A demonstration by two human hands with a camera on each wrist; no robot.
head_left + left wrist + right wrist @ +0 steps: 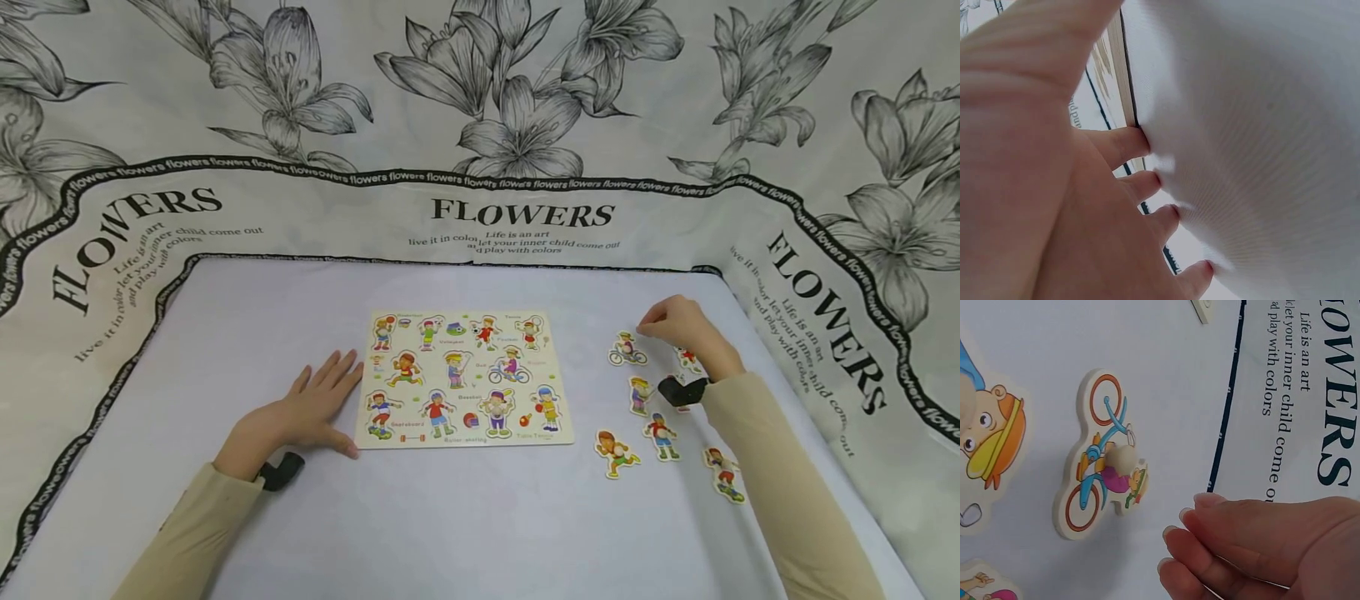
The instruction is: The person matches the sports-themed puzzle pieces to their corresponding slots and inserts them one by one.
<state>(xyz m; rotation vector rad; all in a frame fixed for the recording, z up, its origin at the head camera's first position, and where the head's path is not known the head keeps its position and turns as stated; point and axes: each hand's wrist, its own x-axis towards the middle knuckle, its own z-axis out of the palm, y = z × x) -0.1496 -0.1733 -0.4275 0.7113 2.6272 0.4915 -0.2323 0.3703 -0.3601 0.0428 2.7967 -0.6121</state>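
Note:
The puzzle board, printed with children playing sports, lies flat on the table. My left hand rests spread at its left edge, thumb near the lower corner; the board's side shows past the fingers in the left wrist view. My right hand hovers just beyond a bicycle-rider piece, apart from it. Thumb and fingertips of the right hand lie close together with nothing between them. The bicycle-rider piece lies flat, a round knob on its middle.
Other loose pieces lie right of the board: a golfer-like figure, a child in red and blue, a runner and a skateboarder. My right wrist partly covers more. A flower-printed cloth stands behind the white tabletop.

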